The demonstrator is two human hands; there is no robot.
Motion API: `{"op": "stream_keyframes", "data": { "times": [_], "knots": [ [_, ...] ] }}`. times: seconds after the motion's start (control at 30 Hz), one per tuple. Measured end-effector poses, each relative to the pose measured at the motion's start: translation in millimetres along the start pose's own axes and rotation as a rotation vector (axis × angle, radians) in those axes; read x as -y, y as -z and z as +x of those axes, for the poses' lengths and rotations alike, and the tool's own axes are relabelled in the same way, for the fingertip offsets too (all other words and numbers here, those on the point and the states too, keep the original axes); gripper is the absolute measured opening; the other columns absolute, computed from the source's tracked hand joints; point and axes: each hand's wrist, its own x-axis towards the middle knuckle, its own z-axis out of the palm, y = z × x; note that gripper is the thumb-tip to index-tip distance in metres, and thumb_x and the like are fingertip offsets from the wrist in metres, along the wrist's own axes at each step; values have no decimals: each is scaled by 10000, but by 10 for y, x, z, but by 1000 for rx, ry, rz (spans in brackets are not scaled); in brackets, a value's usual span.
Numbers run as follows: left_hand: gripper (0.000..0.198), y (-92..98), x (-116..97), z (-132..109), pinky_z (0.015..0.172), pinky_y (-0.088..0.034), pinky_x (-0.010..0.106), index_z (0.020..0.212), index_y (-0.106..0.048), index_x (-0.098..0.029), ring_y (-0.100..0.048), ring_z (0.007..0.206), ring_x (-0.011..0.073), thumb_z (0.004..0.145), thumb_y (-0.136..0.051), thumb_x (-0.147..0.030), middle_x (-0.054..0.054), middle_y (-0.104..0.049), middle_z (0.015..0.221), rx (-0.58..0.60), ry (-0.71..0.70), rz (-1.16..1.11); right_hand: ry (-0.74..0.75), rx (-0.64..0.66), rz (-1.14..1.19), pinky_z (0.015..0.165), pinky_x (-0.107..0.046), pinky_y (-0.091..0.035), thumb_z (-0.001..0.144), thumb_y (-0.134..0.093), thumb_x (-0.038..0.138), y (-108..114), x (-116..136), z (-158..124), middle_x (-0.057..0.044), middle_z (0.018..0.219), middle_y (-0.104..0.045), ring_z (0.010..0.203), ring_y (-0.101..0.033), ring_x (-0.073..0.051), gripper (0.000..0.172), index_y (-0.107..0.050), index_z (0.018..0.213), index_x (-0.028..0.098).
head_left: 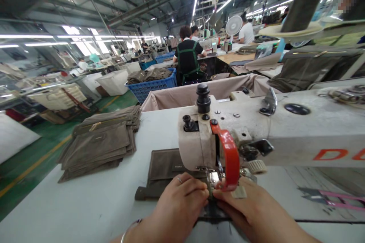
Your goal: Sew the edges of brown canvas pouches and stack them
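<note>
A dark brown fabric panel (pixel 164 163) with a small label lies under the head of a white sewing machine (pixel 196 148). My left hand (pixel 185 199), a ring on one finger, has its fingers pressed together on the panel's near edge, left of the presser foot (pixel 213 177). From the other side my right hand (pixel 242 203) pinches the same work close to the foot. The red curved guard (pixel 231 159) hides part of its fingertips. A folded brown strip (pixel 145 193) sticks out left of my left hand.
Stacked brown fabric pieces (pixel 99 140) with zips lie at the table's left. Pink-handled thread snips (pixel 333 198) rest at right. Behind the table are a cloth-lined bin (pixel 171 98) and a blue basket (pixel 154 87) of pieces. A person (pixel 188 57) sits farther back.
</note>
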Motion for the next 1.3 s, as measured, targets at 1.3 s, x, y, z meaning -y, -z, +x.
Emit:
{"op": "stream_keyframes", "data": {
  "times": [1.3],
  "knots": [
    [123,-73,225,208,872,-485,313,764,-671,-202,-666,825,175,865,-640,-140,-14,-730,793,102,156,-52,-54,28,-215,746,-328,-571,896,-460,101,-224,-308,-34,-88,1012,-711,874,-671,-227,321,-706,1068,213]
  ]
}}
